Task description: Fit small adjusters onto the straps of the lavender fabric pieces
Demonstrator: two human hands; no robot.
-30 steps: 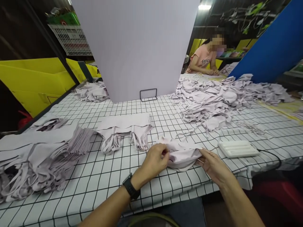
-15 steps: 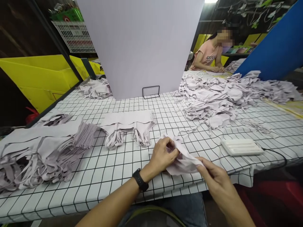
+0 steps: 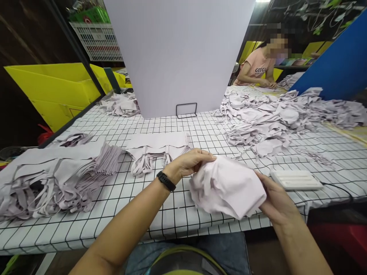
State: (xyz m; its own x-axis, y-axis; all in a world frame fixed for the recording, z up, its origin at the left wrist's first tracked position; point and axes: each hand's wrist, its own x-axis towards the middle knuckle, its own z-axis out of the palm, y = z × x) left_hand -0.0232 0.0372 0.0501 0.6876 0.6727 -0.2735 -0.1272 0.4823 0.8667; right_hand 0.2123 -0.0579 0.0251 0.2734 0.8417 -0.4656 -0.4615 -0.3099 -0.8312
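"Is it bright in there?"

"The checked tablecloth (image 3: 114, 208) is bright, but the left wall (image 3: 25, 34) is very dark. A white lamp (image 3: 262, 1) glows at the top edge."

"Any shadows?"

"Yes, soft ones in the folds of the pale cloth (image 3: 232, 187), and a deep one under the table on the right."

"Is it all sharp?"

"No, the pale cloth is a bit blurry, little squares hide the far person's face (image 3: 278, 46), and the sides look stretched"

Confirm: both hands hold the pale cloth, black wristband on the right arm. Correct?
Wrong arm. The head view shows the black wristband on the arm of the left hand, not the right hand. Both hands do hold the pale cloth.
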